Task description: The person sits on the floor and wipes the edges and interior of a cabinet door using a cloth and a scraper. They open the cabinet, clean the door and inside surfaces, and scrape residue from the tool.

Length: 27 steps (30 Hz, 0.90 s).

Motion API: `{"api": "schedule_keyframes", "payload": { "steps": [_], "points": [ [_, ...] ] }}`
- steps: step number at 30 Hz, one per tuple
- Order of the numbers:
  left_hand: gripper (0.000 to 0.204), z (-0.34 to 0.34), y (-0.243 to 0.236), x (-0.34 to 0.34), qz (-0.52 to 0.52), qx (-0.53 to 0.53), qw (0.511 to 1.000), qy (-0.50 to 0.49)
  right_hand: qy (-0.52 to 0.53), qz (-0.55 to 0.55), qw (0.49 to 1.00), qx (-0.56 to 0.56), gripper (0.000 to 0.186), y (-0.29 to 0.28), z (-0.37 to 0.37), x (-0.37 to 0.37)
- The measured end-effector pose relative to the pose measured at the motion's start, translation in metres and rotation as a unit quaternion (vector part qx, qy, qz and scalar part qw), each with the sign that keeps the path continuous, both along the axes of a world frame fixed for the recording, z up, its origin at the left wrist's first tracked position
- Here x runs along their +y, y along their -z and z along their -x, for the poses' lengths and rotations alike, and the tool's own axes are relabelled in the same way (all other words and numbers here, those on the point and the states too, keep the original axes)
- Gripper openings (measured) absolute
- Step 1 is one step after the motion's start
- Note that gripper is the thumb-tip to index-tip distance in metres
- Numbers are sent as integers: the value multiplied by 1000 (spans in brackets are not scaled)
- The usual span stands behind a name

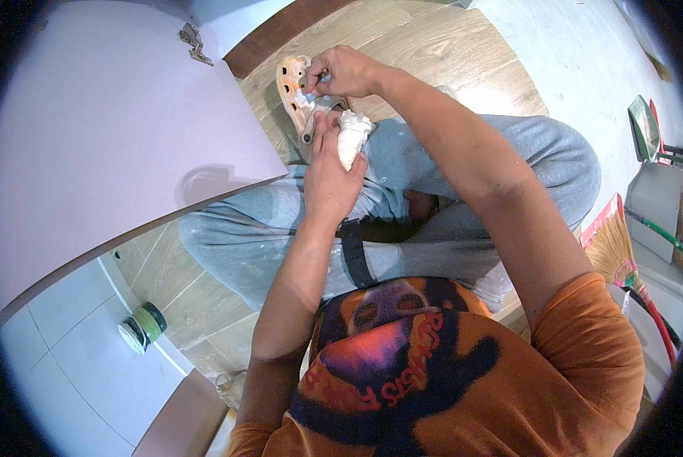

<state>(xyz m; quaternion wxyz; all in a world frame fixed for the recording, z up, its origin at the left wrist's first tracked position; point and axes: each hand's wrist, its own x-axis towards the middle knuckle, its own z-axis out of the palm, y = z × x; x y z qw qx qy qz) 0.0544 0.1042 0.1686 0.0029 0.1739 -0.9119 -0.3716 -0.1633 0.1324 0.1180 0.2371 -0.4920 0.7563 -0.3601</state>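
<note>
Beyond my knees, an orange-and-white clog point(290, 84) with dark holes along its side rests over the wood-look floor. My left hand point(331, 181) reaches up to the clog's near end and holds a white crumpled wad point(352, 139) between thumb and fingers. Whether that wad is cloth or tissue I cannot tell. My right hand point(344, 73) comes in from the right with its fingers bent into a pinch at the clog's upper opening. What sits between those fingertips is too small to make out. A pale bluish-white patch shows on the clog below them.
An open pale cabinet door point(121, 145) with a metal hinge point(194, 44) fills the left side. Below it stands a green-and-black roll or can point(143, 327). At right are a broom point(614, 242), a green dustpan point(644, 128) and a grey bin point(656, 199).
</note>
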Motion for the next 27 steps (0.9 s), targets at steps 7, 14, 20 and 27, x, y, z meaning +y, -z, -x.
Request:
{"api": "schedule_keyframes", "payload": {
  "steps": [7, 14, 20, 27],
  "points": [
    [64, 1, -5, 3, -18, 5, 1000, -19, -15, 14, 1000, 3, 16, 2, 1, 2],
    [65, -1, 7, -3, 13, 19, 1000, 14, -27, -3, 999, -24, 17, 5, 4, 1],
    [63, -1, -2, 2, -11, 8, 1000, -19, 26, 11, 999, -15, 15, 0, -5, 0],
    [63, -1, 6, -2, -1, 30, 1000, 3, 67, 14, 998, -16, 16, 5, -6, -1]
  ]
}}
